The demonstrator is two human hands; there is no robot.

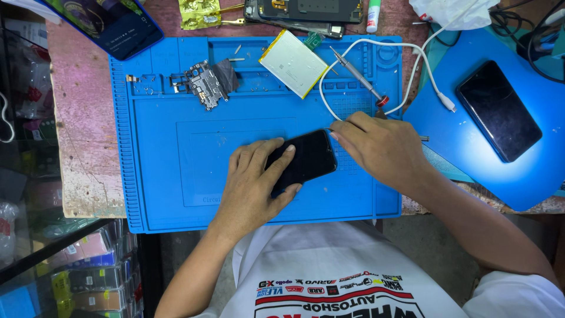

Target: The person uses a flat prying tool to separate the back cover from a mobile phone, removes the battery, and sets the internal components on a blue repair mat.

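Phone: While it lies flat on the blue work mat (176, 176), the black phone (306, 159) is pinned from its lower left by the left hand and met at its upper right corner by the right hand.
Left hand: the left hand (253, 182) is laid palm-down over the phone's left end, fingers spread across the dark glass, so the phone is pressed down rather than gripped.
Right hand: the right hand (379, 147) is placed just right of the phone, fingers pinched narrowly together; a thin tool seems to be held at the phone's top edge, though it is too small to be made out.
Mat, upper part: a white battery pack (292, 63) with a yellow edge, a metal frame part (203, 85) and a slim screwdriver (356, 75) are seen well apart from the phone.
Cable: a white cable (424, 65) is looped above the right hand.
Right side: a second dark phone (498, 110) is rested on a blue lit pad (471, 147).
Tabletop: a worn pinkish tabletop (82, 118) is seen under the mat.
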